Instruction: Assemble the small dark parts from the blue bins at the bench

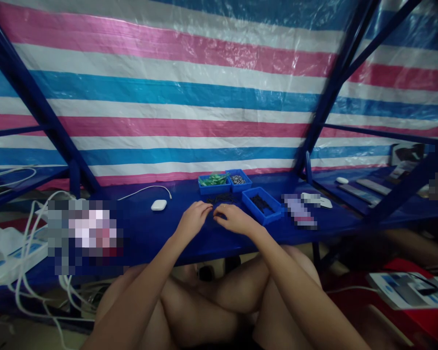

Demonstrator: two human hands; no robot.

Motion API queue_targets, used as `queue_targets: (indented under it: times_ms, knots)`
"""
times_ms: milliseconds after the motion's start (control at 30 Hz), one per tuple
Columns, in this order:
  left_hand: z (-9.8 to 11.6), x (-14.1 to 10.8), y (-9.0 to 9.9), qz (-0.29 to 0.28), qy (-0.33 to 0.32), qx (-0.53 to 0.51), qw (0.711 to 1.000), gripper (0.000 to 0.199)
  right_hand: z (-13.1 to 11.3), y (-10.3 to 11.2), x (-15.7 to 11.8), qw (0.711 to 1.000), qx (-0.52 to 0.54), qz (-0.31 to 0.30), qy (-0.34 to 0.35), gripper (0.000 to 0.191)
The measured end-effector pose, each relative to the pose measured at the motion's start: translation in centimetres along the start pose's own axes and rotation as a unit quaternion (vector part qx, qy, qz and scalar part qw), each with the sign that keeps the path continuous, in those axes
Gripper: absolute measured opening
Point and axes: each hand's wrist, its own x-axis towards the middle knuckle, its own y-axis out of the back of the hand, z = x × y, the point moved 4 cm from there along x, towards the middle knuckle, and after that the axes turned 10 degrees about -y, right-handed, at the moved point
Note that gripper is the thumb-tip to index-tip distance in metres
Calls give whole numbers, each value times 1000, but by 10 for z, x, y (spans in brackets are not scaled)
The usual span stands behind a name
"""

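Observation:
Over the blue table my left hand and my right hand face each other, fingertips a short gap apart. The fingers of both are curled and drawn together; anything between them is too small to make out. Just beyond the fingertips lies a loose pile of small black parts. A blue bin with more black parts stands to the right of my right hand. Behind the pile are a blue bin of green pieces and a smaller one of small silvery parts.
A white case with a white cable lies to the left. White cords and a power strip crowd the far left. A white device lies at the right. Blue metal posts and a striped sheet stand behind.

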Motion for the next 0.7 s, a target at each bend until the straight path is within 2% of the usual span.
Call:
queue_targets:
  times_ms: [67,133,200,233,300,333,367,433,600,700]
  knots:
    - [-2,0,1,11,25,-5,1000,32,8,5,3,998,23,39,-39,18]
    - [-4,-1,2,4,42,9,999,36,23,14,6,982,67,127,-120,23]
    - [-5,-3,-1,-30,38,41,998,35,43,25,5,931,144,244,-229,35]
    - [-6,-4,-3,-50,33,60,996,34,51,26,4,904,192,271,-270,44]
    - [-7,-7,-7,-86,26,92,992,33,62,24,4,863,277,275,-319,64]
    - [-9,-8,-9,-100,25,103,989,34,63,20,5,857,305,255,-327,73]
    - [-10,-9,-12,-110,26,111,987,34,62,17,6,857,322,234,-327,79]
    - [-15,-9,-15,-123,28,126,984,35,52,13,8,868,327,216,-305,78]
    - [-33,-3,-22,-129,53,156,978,32,8,15,0,902,295,271,-163,42]
    - [-43,4,-28,-110,60,148,981,31,-6,15,-8,907,268,301,-123,35]
